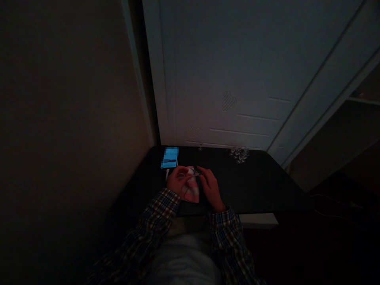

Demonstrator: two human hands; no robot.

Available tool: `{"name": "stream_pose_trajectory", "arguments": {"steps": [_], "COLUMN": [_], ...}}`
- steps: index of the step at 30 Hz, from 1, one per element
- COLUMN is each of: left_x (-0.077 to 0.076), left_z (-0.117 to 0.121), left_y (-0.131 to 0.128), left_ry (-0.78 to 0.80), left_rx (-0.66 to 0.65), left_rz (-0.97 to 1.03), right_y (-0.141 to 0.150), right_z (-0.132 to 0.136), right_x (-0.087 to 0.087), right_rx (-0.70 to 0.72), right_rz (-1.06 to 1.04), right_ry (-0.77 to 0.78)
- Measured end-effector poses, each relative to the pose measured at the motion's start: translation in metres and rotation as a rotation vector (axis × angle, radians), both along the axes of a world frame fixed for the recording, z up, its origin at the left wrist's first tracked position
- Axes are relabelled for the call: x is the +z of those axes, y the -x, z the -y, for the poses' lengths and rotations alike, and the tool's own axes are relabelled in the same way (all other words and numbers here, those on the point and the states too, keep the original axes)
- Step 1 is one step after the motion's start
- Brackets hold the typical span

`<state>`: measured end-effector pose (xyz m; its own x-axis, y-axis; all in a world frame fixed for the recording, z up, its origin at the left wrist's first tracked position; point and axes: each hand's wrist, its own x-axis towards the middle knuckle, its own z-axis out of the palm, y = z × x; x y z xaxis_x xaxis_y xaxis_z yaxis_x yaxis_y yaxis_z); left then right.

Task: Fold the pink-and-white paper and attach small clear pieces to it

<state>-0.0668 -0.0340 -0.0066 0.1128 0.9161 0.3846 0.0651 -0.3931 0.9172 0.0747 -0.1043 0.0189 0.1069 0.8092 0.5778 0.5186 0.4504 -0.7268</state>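
In the dim head view, both my hands rest on a dark table (255,186), close together over a pale pink and white item (191,190) that I cannot identify. My left hand (177,180) curls its fingers at the item's upper left edge. My right hand (211,187) pinches something small and dark near the item's top; what it is stays unclear. Both sleeves are plaid.
A lit blue screen (170,158) lies at the table's back left with a white cable below it. A small heap of shiny pieces (239,153) sits at the back right. A white panelled door stands behind, a wall at left.
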Motion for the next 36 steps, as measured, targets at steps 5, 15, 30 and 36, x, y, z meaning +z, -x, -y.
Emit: {"name": "stream_pose_trajectory", "arguments": {"steps": [5, 15, 30, 36], "left_x": [0.005, 0.003, -0.007, -0.004], "left_z": [0.004, 0.003, -0.006, -0.005], "left_y": [0.0, -0.001, 0.002, 0.003], "left_ry": [0.019, 0.058, -0.097, -0.128], "left_rx": [-0.081, -0.02, -0.094, -0.211], "left_rz": [0.026, 0.084, -0.026, -0.032], "right_y": [0.0, 0.0, -0.002, -0.002], "right_z": [0.001, 0.0, 0.001, 0.0], "right_x": [0.002, 0.0, -0.002, -0.004], "right_rx": [0.043, 0.061, 0.035, 0.021], "right_rz": [-0.01, 0.002, -0.056, -0.118], "right_ry": [-0.012, -0.01, -0.012, 0.005]}}
